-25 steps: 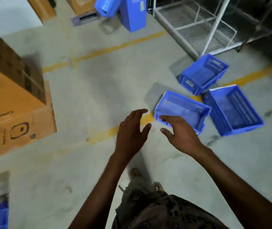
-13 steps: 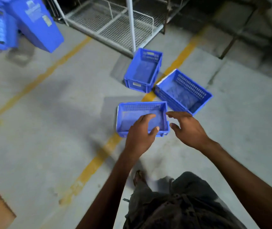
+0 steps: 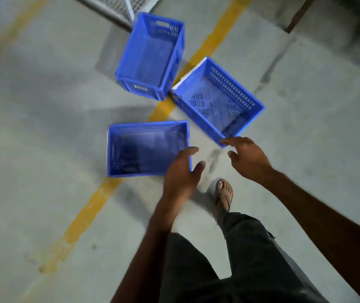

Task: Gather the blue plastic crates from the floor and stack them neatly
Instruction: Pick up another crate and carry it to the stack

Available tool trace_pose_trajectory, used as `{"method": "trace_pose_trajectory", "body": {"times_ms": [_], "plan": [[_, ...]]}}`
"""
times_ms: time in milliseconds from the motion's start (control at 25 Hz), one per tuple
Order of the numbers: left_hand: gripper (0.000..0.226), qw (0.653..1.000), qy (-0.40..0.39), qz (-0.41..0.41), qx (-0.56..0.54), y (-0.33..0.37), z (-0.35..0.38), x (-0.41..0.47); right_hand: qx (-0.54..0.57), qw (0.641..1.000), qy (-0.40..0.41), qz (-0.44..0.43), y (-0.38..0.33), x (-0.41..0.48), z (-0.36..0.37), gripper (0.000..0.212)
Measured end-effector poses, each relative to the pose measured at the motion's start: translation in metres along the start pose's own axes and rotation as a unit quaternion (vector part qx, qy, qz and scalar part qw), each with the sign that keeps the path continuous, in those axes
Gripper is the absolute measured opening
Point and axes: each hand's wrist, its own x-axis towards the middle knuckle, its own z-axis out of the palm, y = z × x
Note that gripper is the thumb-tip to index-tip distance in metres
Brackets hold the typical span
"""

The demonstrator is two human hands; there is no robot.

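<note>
head view: two empty hands held out over three blue crates on a concrete floor [image 3: 43, 149].
the slotted crate [image 3: 216, 99] sits just beyond the right hand [image 3: 249, 158], its near corner at the fingertips; the tall crate [image 3: 150, 55] stands farther off, past both hands, just beside the slotted one; the low crate [image 3: 144, 147] lies under and left of the left hand [image 3: 181, 176]. both hands are spread, holding nothing; contact with the rims is unclear. a sandalled foot [image 3: 223, 195] is just behind, between them.
</note>
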Motion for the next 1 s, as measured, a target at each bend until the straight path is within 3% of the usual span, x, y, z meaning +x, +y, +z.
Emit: {"method": "trace_pose_trajectory", "body": {"times_ms": [160, 360, 480, 560, 640, 760, 880, 1000], "plan": [[0.039, 0.998, -0.053, -0.04, -0.022, -0.033, 0.084, 0.062, -0.038, 0.998, -0.02, 0.053, 0.078, 0.09, 0.046, 0.056], [0.04, 0.995, -0.092, -0.024, -0.019, -0.091, 0.218, 0.182, -0.179, 0.976, -0.1, 0.065, 0.199, 0.191, 0.138, 0.077], [0.046, 0.995, -0.081, 0.032, 0.049, -0.123, 0.306, 0.253, -0.248, 0.965, -0.067, 0.061, 0.266, 0.243, 0.182, 0.095], [0.051, 0.979, -0.087, 0.098, 0.158, -0.148, 0.37, 0.289, -0.292, 0.952, -0.066, 0.058, 0.309, 0.273, 0.205, 0.096], [0.056, 0.953, -0.083, 0.132, 0.258, -0.173, 0.417, 0.307, -0.338, 0.938, -0.071, 0.035, 0.342, 0.293, 0.223, 0.087], [0.058, 0.935, -0.03, 0.159, 0.317, -0.195, 0.448, 0.315, -0.361, 0.933, -0.014, 0.006, 0.363, 0.312, 0.238, 0.066], [0.039, 0.921, -0.029, 0.161, 0.354, -0.199, 0.438, 0.32, -0.39, 0.92, -0.014, -0.028, 0.351, 0.321, 0.231, 0.03], [0.023, 0.918, -0.038, 0.155, 0.364, -0.192, 0.394, 0.305, -0.449, 0.882, -0.035, -0.137, 0.318, 0.294, 0.206, 0.017]]}}
